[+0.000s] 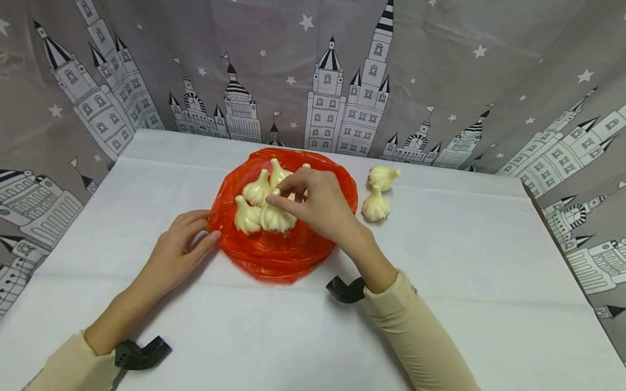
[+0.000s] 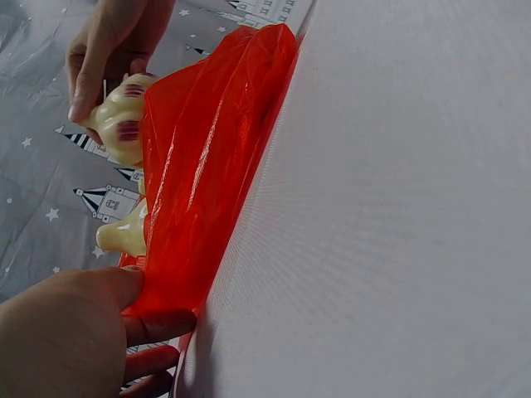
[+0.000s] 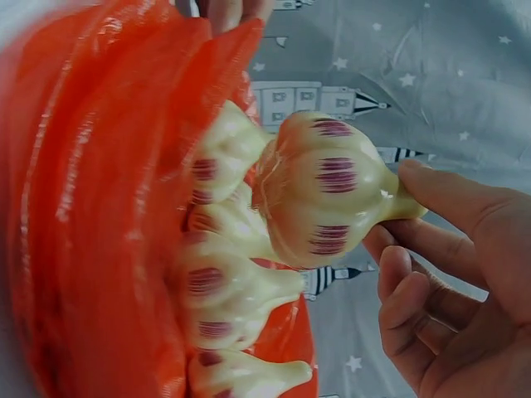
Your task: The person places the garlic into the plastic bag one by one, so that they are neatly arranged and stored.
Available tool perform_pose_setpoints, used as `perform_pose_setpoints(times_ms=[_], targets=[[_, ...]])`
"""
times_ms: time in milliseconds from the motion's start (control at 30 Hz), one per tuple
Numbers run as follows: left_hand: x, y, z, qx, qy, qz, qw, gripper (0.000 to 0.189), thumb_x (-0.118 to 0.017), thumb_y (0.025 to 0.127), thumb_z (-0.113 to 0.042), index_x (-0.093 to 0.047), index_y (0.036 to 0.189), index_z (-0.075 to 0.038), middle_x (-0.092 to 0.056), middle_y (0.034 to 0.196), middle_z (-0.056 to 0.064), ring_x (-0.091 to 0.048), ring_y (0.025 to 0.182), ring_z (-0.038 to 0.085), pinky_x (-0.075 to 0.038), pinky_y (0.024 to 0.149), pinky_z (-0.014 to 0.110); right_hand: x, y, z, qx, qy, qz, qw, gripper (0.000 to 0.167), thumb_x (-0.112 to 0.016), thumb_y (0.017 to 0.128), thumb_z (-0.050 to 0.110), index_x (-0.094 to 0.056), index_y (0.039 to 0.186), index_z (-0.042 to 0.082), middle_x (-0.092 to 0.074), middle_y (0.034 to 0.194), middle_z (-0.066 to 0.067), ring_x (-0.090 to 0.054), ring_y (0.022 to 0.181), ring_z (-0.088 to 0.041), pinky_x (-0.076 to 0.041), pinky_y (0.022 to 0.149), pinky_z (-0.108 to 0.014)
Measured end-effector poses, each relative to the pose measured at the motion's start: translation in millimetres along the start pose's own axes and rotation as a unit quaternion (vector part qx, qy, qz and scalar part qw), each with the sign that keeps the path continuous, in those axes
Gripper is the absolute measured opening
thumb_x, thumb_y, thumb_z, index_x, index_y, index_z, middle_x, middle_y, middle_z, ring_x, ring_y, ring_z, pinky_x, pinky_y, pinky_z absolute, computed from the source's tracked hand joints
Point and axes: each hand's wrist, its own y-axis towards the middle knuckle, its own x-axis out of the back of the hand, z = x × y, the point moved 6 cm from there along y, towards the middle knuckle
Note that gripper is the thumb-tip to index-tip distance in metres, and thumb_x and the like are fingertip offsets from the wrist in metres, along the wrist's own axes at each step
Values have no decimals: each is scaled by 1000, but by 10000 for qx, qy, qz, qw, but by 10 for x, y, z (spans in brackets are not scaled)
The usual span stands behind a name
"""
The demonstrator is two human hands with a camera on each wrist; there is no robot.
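Inside the red plastic bag [image 1: 274, 266], whose mouth is spread wide, several pale garlic bulbs [image 1: 248, 215] sit together. My right hand [image 1: 320, 203] pinches one garlic bulb [image 3: 328, 191] by its stem, above the others in the bag. Purple streaks mark the held bulb's sides, and its root end points away from the fingers. At the bag's left side, my left hand [image 1: 178, 252] touches the red plastic with thumb and fingers spread apart. Part of the bag's contents lies behind the right hand in the head view.
Two more garlic bulbs [image 1: 376, 206] lie close together on the white tablecloth [image 1: 440, 260], right of the bag. A grey curtain [image 1: 274, 32] with printed castles and stars hangs behind the table. Black wrist mounts [image 1: 142, 353] project from both forearms.
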Motion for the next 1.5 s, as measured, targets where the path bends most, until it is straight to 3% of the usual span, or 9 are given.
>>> perform_pose_setpoints(times_ms=[367,633,1033,1300,1500], targets=[[-3,37,-15,-77,30,-28,10000,8,-72,100,-18,-72,100,-11,-61,142,18,-50,138,39,-42,108,72,-217,-13,-45,77,-167,1053,9943,16,-83,93,28,-84,101,14,-77,88,8,-62,71,-11,-50,65,-22],[-1,46,-14,-87,6,-13,10000,7,-72,100,-18,-72,100,-11,-61,142,17,-49,139,39,-42,109,72,-303,-31,-91,-27,-335,1297,9910,17,-84,92,29,-84,103,16,-77,88,9,-57,73,-11,-46,68,-23],[-6,33,-2,-76,-7,-12,10000,6,-73,100,-17,-72,100,-11,-61,142,18,-49,139,40,-41,108,73,-321,-40,-138,-80,-299,1305,9910,19,-83,93,35,-83,101,17,-75,86,10,-61,70,-10,-49,66,-22],[-9,22,1,-4,-1,45,10000,7,-72,100,-18,-72,101,-10,-60,143,20,-48,139,41,-40,108,75,-181,-33,-140,39,-68,845,9964,18,-79,97,36,-83,102,19,-75,86,12,-62,70,-14,-50,66,-26],[-8,7,3,42,-19,67,10000,8,-72,100,-18,-72,101,-10,-59,144,20,-48,140,42,-40,109,75,-93,-54,-208,-86,-271,582,9979,17,-78,97,34,-83,103,18,-75,88,11,-60,74,-11,-51,69,-27]])
